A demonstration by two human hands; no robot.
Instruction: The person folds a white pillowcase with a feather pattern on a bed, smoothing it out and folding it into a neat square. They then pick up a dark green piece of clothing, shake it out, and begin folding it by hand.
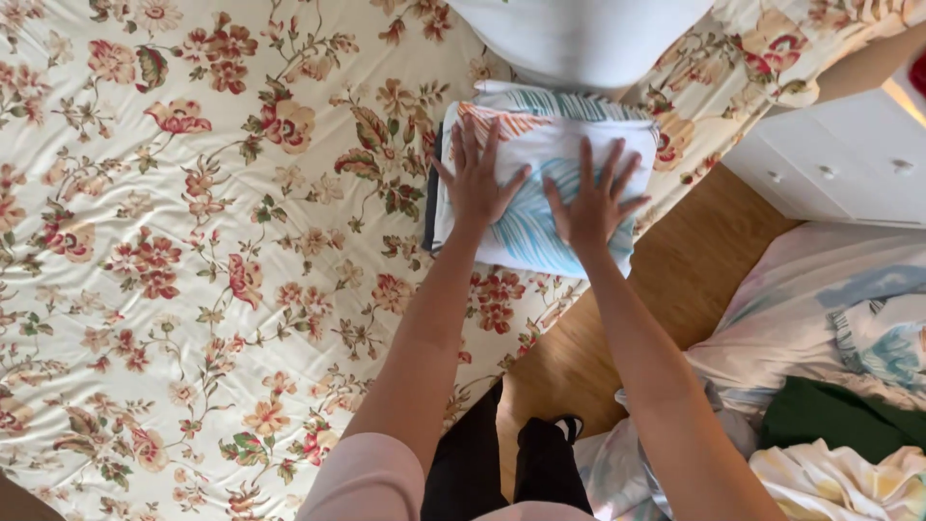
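Observation:
A folded white cloth with blue and orange leaf print (540, 145) lies on the bed with the floral cover (193, 251), near its right edge. My left hand (475, 178) rests flat on the cloth's left half, fingers spread. Beside it my right hand (590, 201) presses flat on the right half, fingers apart too. Neither hand grips anything. A dark folded piece (430, 193) peeks out from under the cloth's left side.
A white pillow or bundle (579, 39) lies just beyond the cloth. White drawers (849, 164) stand at the right. A heap of loose laundry (830, 386) sits at lower right over the wooden floor (675, 280). My dark-trousered legs (511, 463) stand at the bed's edge.

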